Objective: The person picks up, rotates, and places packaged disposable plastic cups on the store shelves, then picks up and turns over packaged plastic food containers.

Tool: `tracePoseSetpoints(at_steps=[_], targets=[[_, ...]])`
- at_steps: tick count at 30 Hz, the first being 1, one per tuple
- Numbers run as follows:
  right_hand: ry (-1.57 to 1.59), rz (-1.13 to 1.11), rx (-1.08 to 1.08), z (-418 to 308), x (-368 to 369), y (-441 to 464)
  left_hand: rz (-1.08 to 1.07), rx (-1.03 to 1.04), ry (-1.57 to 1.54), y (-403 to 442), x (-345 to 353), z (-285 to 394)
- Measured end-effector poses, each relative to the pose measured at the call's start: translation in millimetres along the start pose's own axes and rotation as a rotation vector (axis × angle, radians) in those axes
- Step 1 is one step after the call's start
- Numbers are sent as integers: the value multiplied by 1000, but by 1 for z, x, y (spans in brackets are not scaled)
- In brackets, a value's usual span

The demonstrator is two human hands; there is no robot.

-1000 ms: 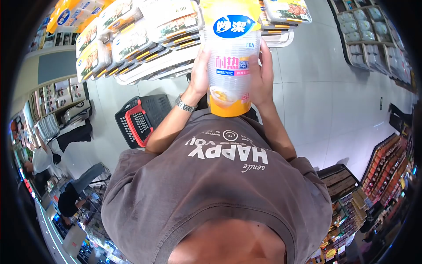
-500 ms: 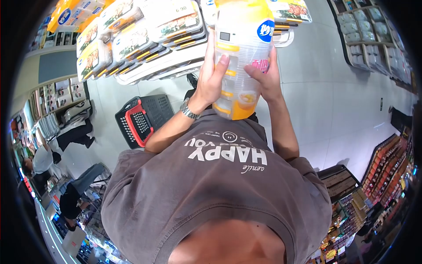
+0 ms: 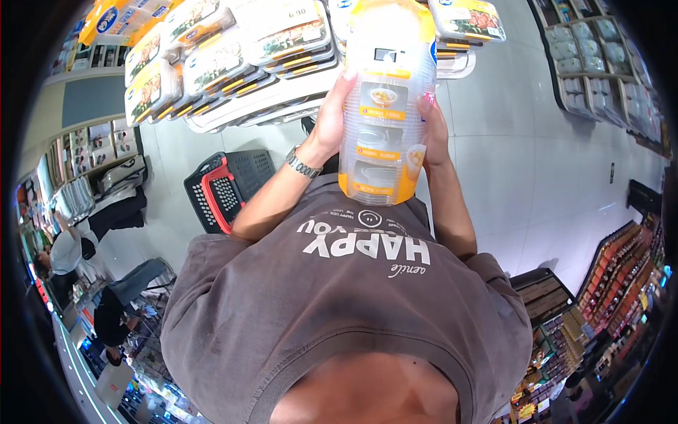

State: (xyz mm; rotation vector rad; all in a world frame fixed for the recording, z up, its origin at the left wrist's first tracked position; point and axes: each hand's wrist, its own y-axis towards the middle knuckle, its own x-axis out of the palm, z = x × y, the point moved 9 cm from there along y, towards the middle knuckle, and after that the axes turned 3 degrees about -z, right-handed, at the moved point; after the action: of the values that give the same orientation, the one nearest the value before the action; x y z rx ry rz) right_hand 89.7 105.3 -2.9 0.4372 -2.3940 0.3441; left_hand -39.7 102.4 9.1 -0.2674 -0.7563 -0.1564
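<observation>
Upright in front of my chest stands a long pack of stacked clear disposable bowls (image 3: pixel 385 106) in a yellow and clear wrapper. Small pictures of bowls run down the side facing me. My left hand (image 3: pixel 330 116), with a metal watch on its wrist, is closed around the pack's left side. On the opposite side, my right hand (image 3: pixel 436 131) grips it with the thumb on the wrapper. Most fingers of both hands are hidden by the pack. Just beyond it is a display of stacked packaged food containers (image 3: pixel 212 60) with picture labels and a 6.90 price sign (image 3: pixel 295 14).
A dark shopping basket (image 3: pixel 244 180) with a red handle is on the tiled floor (image 3: pixel 494 162) to my left. Shelves of clear plastic goods (image 3: pixel 586 53) are at far right. Other people (image 3: pixel 67 251) are at the left, and product racks (image 3: pixel 611 268) line the lower right.
The pack has turned in my hands, so its row of bowl pictures faces me and the blue logo has gone to the right edge. My left thumb has moved off the front.
</observation>
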Motion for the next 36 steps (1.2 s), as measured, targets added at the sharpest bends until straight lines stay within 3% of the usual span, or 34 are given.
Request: tracePoseSetpoints(at_steps=[6,9,12,23,29,33,36], targets=[[-192,-47,3,-12,3,-1,43,35,43,1,-10,-7],[-242,-24,-149,-27,20,-6,32,61,64,1,-15,-11],[-316,-76,-163,-30,23,-8,7,84,64,-2,-3,-4],[-280,-65,-127,-30,14,-13,2,134,83,-5,4,-7],[-589,5,-165,-47,28,-20,65,352,475,-13,21,20],[-846,9,-324,-48,32,-19,105,423,562,-16,23,19],[-841,60,-336,-55,36,-21,110,442,605,-18,28,24]])
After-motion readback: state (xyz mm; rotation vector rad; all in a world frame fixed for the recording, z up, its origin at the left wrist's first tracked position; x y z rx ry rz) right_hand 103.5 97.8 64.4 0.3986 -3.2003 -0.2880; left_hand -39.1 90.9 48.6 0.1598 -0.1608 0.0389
